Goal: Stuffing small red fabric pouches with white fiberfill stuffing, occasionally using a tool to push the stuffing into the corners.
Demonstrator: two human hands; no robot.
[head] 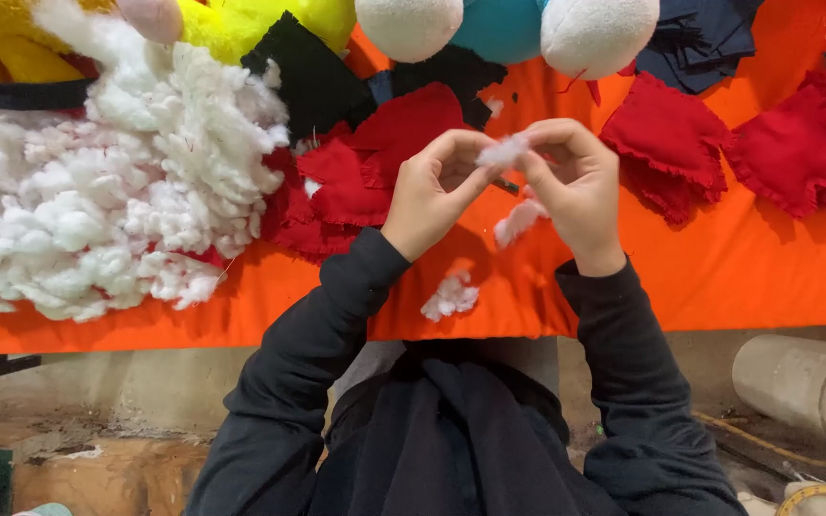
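I pinch the small white fluffy stuffing tuft (503, 151) between left hand (429, 196) and right hand (577, 186), its length running hand to hand, both equally near.

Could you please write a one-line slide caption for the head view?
Left hand and right hand pinch a white stuffing tuft above an orange cloth, beside a stuffing pile.

Small white stuffing tuft (504, 151) — pinched, seemingly stretched, between both hands' fingertips.
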